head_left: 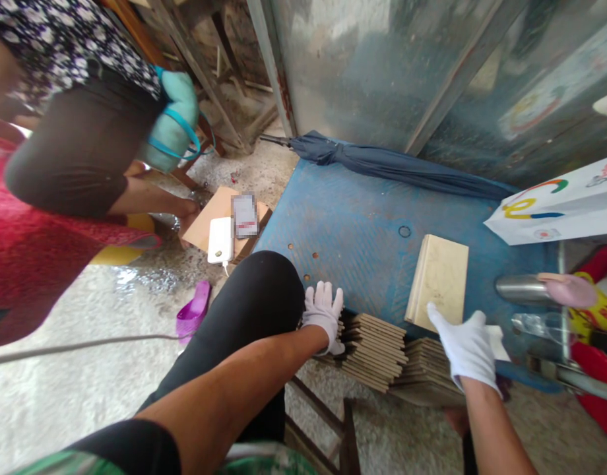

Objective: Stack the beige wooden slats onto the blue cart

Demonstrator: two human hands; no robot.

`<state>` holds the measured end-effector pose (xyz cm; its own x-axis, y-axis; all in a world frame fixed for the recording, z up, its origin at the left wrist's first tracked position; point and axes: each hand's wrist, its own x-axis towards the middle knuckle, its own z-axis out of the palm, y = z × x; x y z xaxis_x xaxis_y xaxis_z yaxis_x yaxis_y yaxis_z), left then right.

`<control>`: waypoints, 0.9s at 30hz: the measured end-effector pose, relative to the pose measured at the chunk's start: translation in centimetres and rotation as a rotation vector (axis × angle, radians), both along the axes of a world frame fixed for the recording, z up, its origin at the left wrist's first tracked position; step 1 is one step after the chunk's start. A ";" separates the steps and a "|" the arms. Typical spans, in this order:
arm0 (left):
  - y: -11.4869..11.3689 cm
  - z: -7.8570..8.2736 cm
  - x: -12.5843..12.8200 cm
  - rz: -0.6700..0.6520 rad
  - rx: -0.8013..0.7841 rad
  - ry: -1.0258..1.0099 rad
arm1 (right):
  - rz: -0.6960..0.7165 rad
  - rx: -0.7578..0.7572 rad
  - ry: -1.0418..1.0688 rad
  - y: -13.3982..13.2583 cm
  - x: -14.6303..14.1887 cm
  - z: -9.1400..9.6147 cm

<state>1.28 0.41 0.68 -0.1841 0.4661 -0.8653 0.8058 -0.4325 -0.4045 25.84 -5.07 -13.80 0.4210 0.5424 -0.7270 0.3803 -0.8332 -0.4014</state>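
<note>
Spread open, my right white-gloved grip (466,342) appears to touch the cream rectangular stack (443,277) on the blue counter (355,214), four o'clock; my left white-gloved grip (324,311), hold unclear, meets thin brown boards (375,353), five o'clock. I'd best press lightly, keeping layers square.

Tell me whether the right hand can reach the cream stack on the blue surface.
Likely yes: the right hand is at the near edge of the cream stack, apparently touching it, and nothing visible blocks the way.
</note>
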 end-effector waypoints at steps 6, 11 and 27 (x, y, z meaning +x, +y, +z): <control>0.0 0.1 0.0 0.015 -0.003 -0.009 | 0.119 -0.112 0.017 2.1 -2.6 -0.2; -0.2 -0.1 -0.2 0.016 0.014 -0.025 | 0.184 -0.180 -0.004 2.3 -3.1 -0.2; -0.4 -0.4 -0.3 -0.008 0.014 -0.005 | 0.005 -0.034 0.051 1.5 -1.8 0.8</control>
<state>0.99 0.06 0.31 -0.1755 0.4800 -0.8595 0.8044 -0.4335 -0.4063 23.99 -3.56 -13.03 0.3800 0.5191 -0.7655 0.3641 -0.8448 -0.3921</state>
